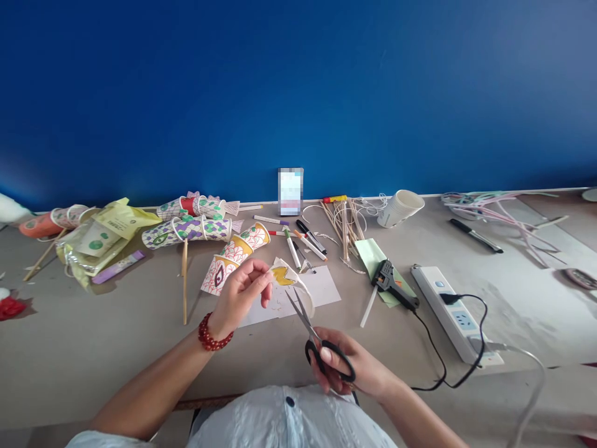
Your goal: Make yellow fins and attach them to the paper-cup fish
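Left hand [247, 291] pinching paper [282, 275] at its left edge; paper extending rightward, between hands, left nearer. Right hand [357, 364] gripping scissors [312, 334], parted blades pointing forward-left, lying just nearer the body than the yellow patch.

Red beaded bracelet [215, 332], pale-blue shirt [284, 418].

blue wall [298, 93] | phone [290, 191], upright | white power strip [450, 311], cords [484, 311] plugged

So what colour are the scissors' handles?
The scissors' handles are black, shown best in the head view, the only one here.
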`<state>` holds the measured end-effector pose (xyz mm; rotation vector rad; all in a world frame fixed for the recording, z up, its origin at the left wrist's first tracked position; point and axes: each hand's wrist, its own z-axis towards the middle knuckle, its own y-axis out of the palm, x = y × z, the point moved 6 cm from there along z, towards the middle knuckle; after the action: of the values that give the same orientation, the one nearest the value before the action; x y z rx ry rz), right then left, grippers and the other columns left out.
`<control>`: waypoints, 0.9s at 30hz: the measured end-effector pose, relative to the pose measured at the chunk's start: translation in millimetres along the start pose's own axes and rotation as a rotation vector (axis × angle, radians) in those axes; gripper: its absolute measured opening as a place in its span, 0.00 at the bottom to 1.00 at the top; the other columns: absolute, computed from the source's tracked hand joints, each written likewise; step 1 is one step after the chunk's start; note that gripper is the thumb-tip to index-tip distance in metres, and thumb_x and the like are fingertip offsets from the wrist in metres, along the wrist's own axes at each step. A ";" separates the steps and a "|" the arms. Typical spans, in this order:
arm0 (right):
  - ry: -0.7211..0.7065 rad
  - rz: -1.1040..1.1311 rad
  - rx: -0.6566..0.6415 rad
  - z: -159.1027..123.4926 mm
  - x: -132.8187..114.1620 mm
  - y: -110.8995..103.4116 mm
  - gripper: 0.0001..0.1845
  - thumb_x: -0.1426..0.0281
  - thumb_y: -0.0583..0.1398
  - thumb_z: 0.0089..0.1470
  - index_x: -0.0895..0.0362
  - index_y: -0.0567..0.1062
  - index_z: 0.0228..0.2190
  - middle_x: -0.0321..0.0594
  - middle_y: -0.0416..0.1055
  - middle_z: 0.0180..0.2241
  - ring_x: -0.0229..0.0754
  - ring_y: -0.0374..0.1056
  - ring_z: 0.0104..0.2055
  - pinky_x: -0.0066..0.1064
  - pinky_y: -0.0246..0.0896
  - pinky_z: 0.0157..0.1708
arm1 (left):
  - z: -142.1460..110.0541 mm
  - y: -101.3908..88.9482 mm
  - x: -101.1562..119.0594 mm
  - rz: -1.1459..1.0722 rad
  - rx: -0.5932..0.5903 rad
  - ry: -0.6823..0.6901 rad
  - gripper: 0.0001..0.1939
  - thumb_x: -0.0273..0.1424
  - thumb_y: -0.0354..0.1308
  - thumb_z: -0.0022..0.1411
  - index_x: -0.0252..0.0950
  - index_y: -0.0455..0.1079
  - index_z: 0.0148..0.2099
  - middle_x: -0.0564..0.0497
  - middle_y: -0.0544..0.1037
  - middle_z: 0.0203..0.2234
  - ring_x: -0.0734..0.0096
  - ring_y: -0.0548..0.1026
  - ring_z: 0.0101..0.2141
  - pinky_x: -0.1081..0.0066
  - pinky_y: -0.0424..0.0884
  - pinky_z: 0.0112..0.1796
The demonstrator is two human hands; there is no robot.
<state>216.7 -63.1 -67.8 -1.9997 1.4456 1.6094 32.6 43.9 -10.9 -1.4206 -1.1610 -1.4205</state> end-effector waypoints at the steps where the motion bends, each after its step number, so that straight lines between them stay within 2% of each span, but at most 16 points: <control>1: 0.018 -0.022 0.011 -2.0 -0.6 -1.6 0.29 0.42 0.61 0.55 0.55 0.62 0.31 0.32 0.69 0.20 0.26 0.50 0.13 0.21 0.40 0.11 | 1.0 -1.6 0.8 0.009 -0.001 -0.001 0.10 0.38 0.58 0.67 0.37 0.65 0.37 0.59 0.73 0.18 0.77 0.70 0.18 0.73 0.67 0.25; 4: 0.034 -0.130 0.082 -3.9 -6.4 -8.7 0.29 0.43 0.61 0.55 0.55 0.61 0.30 0.31 0.69 0.20 0.26 0.50 0.14 0.20 0.41 0.13 | 2.4 -2.6 2.0 0.003 -0.027 -0.014 0.10 0.38 0.58 0.67 0.37 0.65 0.38 0.59 0.73 0.18 0.77 0.70 0.18 0.74 0.66 0.23; 7: -0.023 -0.211 0.127 -0.9 -16.0 -11.2 0.29 0.43 0.62 0.54 0.55 0.61 0.29 0.32 0.69 0.21 0.27 0.51 0.16 0.21 0.41 0.15 | 1.4 0.4 2.6 -0.005 -0.065 -0.033 0.10 0.38 0.58 0.67 0.38 0.64 0.37 0.59 0.73 0.18 0.77 0.70 0.18 0.74 0.65 0.23; 10: -0.067 -0.217 0.108 2.8 -21.5 -8.4 0.30 0.42 0.62 0.53 0.55 0.61 0.28 0.32 0.68 0.21 0.27 0.51 0.17 0.23 0.42 0.17 | -0.8 2.2 4.4 -0.010 -0.076 -0.041 0.11 0.39 0.58 0.66 0.38 0.64 0.36 0.58 0.73 0.18 0.77 0.70 0.18 0.74 0.65 0.23; 14: -0.081 -0.225 0.050 3.1 -22.0 -7.7 0.30 0.42 0.63 0.52 0.55 0.62 0.28 0.32 0.67 0.20 0.30 0.55 0.20 0.24 0.45 0.21 | -3.2 -1.4 9.3 0.007 -0.035 -0.034 0.11 0.39 0.58 0.66 0.38 0.64 0.36 0.58 0.73 0.18 0.77 0.70 0.18 0.73 0.66 0.24; 19: -0.099 -0.213 0.055 0.8 -24.9 -14.5 0.30 0.41 0.62 0.52 0.55 0.62 0.28 0.33 0.69 0.19 0.29 0.50 0.17 0.24 0.41 0.18 | -4.5 -2.6 12.5 0.004 -0.040 -0.043 0.12 0.39 0.59 0.65 0.38 0.64 0.35 0.58 0.73 0.17 0.76 0.69 0.17 0.73 0.66 0.24; 27: -0.131 -0.079 0.128 13.9 -29.6 -10.7 0.30 0.42 0.63 0.52 0.55 0.62 0.29 0.31 0.69 0.19 0.26 0.46 0.14 0.23 0.38 0.14 | -12.1 10.3 3.5 -0.064 -0.080 -0.059 0.11 0.38 0.58 0.67 0.37 0.63 0.36 0.57 0.76 0.19 0.75 0.74 0.18 0.72 0.69 0.25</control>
<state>218.0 -32.1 -52.9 -1.8218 1.3673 1.5434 39.2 29.9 -6.1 -1.5015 -1.2074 -1.4931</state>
